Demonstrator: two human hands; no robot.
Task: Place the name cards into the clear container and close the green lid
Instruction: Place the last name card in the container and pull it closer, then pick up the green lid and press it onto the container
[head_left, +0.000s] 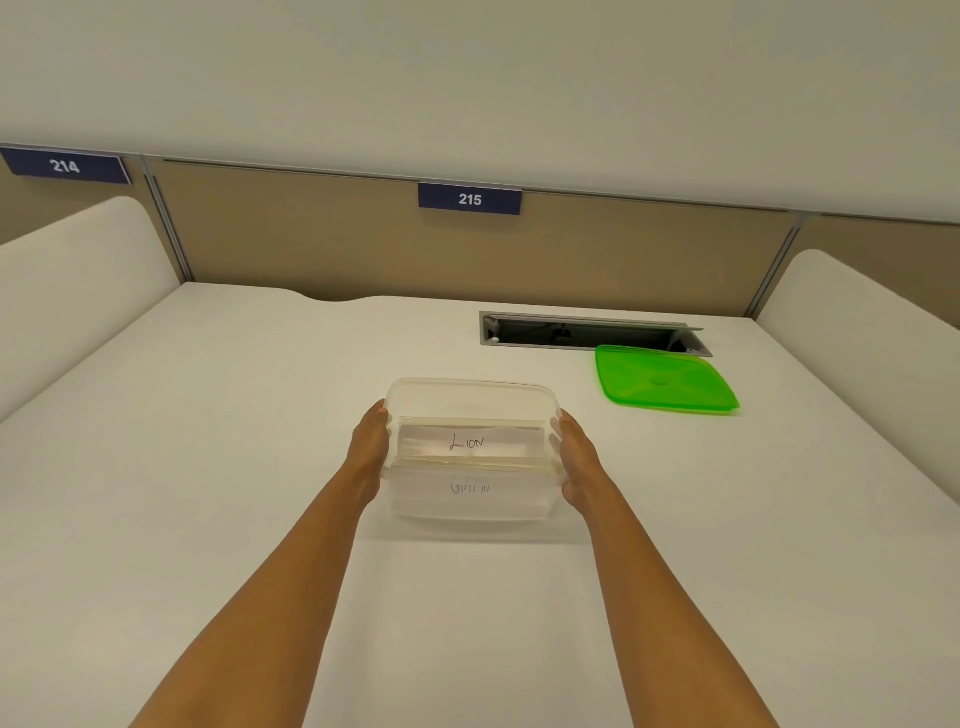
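I see the clear container (471, 400) mid-desk, name cards (470, 442) inside, top one reads "LION". Left hand (370, 448) and right hand (577, 453) flat against its sides, clamping it. Green lid (665, 380) off, lying right of and beyond the container.

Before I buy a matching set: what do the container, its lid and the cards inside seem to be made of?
Clear container: looks like thin translucent plastic, slightly frosted, since the cards show through its walls.
Green lid: likely glossy, semi-translucent plastic, with moulded ridges and a raised rim.
Name cards: apparently white paper or card, matte, with handwriting, one reading "Lion"; the clear edging hints at holders, though I can't confirm that.
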